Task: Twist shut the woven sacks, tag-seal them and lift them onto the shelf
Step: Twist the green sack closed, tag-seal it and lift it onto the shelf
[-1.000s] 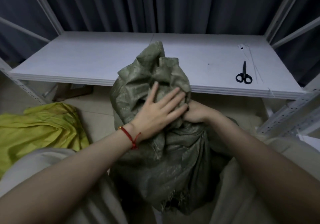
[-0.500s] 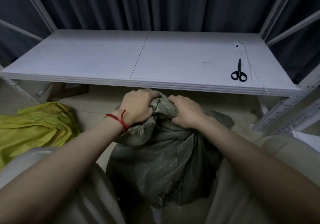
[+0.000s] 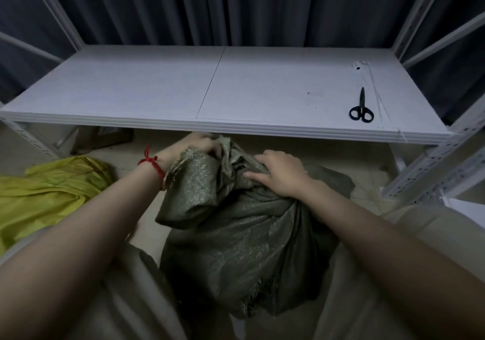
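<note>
A dark green woven sack (image 3: 236,234) stands on the floor between my knees, its top bunched and twisted. My left hand (image 3: 194,146), with a red string at the wrist, grips the far side of the gathered mouth; a loose flap of the mouth hangs over my left wrist. My right hand (image 3: 280,174) grips the twisted neck from the right. In front stands the white shelf (image 3: 157,90), its board a little above the sack's top. Thin white tag ties (image 3: 367,74) lie at the shelf's right end.
Black scissors (image 3: 361,109) lie on the shelf near its right front corner. A yellow sack (image 3: 44,195) is crumpled on the floor at the left. Perforated white shelf posts (image 3: 433,171) rise at the right, dark curtains behind.
The sack's tall mouth was pushed down and gathered. My left hand went from lying flat on it to gripping its far side, and my right hand has shifted onto the neck.
</note>
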